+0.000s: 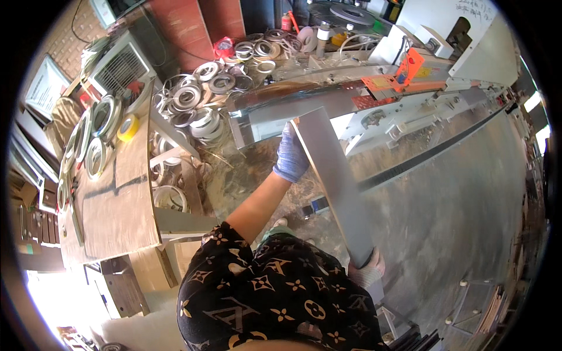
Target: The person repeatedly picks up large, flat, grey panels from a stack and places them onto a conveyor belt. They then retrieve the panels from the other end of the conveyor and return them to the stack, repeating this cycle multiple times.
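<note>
Left hand (291, 157), gloved, closed around far end of long grey panel (332, 178); some fingers hidden behind it. Right hand (373, 268) at panel's near end, gripping its edge; exact finger spread hard to tell. Panel slants in front of patterned shirt (275, 292), above floor, near machine (404, 85) with orange parts. Wooden table (120, 216) at left bears yellow tape roll (127, 127); banding coils (187, 96) heaped beyond.

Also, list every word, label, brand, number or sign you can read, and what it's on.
None reads clearly.
White panel: dark handwriting, too small and blurred.
White sheet at left: faint lines of print, too blurred.
Yellow label on the machine: too small.
Black shirt: tan letter-like motifs and flowers, no words.
</note>
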Motion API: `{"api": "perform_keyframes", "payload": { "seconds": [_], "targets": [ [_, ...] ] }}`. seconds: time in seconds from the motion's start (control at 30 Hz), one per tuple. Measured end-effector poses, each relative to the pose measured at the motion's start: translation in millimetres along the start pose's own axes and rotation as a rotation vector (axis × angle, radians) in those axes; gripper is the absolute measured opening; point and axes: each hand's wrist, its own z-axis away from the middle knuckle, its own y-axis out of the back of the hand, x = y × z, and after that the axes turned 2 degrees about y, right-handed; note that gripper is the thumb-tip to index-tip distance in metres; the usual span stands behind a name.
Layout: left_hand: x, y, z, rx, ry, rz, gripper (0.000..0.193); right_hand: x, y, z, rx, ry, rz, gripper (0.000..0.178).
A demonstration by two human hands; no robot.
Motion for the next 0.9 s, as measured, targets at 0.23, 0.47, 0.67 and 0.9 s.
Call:
{"api": "perform_keyframes", "payload": {
  "seconds": [0.23,0.47,0.67,0.9],
  "targets": [
    [9,11,-32,-0.097,-0.057,-0.287,0.066,-24,-6,1,0.042,-0.128,0.140,0.090],
    [24,16,-39,-0.150,-0.074,-0.571,0.044,-37,-17,10,0.136,-0.174,0.167,0.092],
    [26,36,-62,-0.108,0.053,-0.743,0.032,-44,-20,19,0.032,-0.221,0.106,0.092],
    [44,55,-97,-0.073,0.157,-0.856,0.028,-68,-37,24,-0.067,-0.161,0.165,0.080]
  ]
}}
